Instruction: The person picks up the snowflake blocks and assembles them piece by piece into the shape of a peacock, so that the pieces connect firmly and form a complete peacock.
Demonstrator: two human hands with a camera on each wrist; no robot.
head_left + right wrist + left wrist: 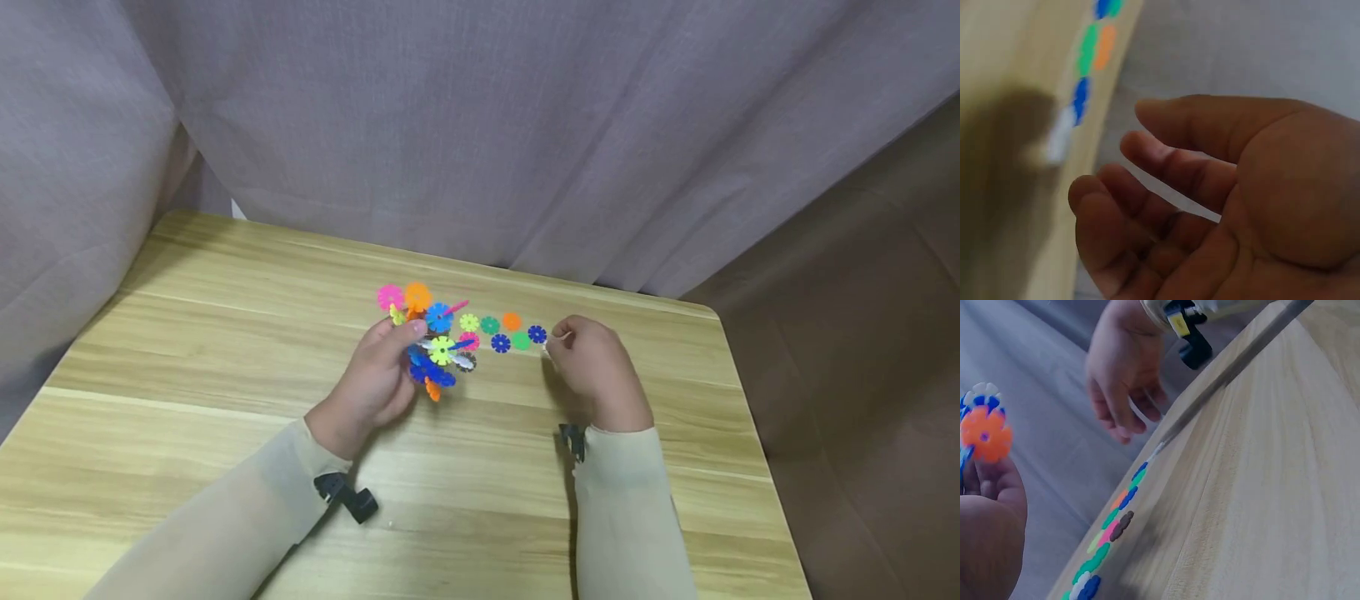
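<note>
Nearest to me, low in the frame, are two pale sleeves, each with a small black clip at the wrist. Above them are the two hands, near the middle of the picture.

The left hand (375, 379) has its fingers curled round a bunch (431, 337) of bright flower-shaped discs stuck together. The bunch is lifted a little off the bench (187, 400) and spreads up and to the right of that hand. From the left wrist view an orange disc (985, 434) sits just above the fingertips.

The right hand (592, 362) is to the right of centre. Its fingers are loosely bent and apart, and the right wrist view shows nothing in the palm. A small white disc (1060, 134) lies flat on the bench just beside its fingertips, on their left side. I cannot tell if they touch it.

Between the two hands is a short row of loose discs (502, 333) lying flat, yellow, green, orange and blue. The row runs left to right across the frame, from the bunch to the right hand. So the right hand is the nearer one to the white disc and to the blue one (537, 334) at the end of the row.

Farther back is the far edge of the bench, then a grey curtain (480, 125) across the top of the picture.
</note>
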